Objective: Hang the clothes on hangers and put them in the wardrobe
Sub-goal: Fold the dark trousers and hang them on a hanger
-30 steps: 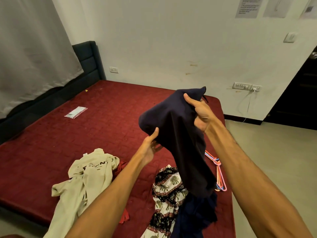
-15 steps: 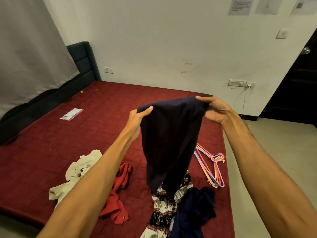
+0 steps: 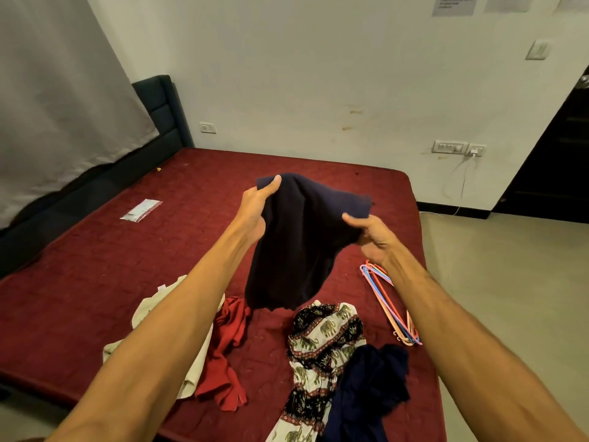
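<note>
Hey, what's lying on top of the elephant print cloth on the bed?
A crumpled dark blue garment covers the lower right part of the elephant print cloth. Whatever lies under that overlap is hidden.

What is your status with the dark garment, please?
Left grip and right grip hold navy garment above bed. Hangers at its right edge. Nothing in the way.

Single head-worn cam, wide-angle, at the near edge of the bed, pitched forward and down. Forearms enter from the bottom corners. Left hand and right hand, gripping a dark cloth, sit mid-frame at arm's length. Far wall fills the top, curtain left, door and floor right. Straight lines bow toward the edges.
</note>
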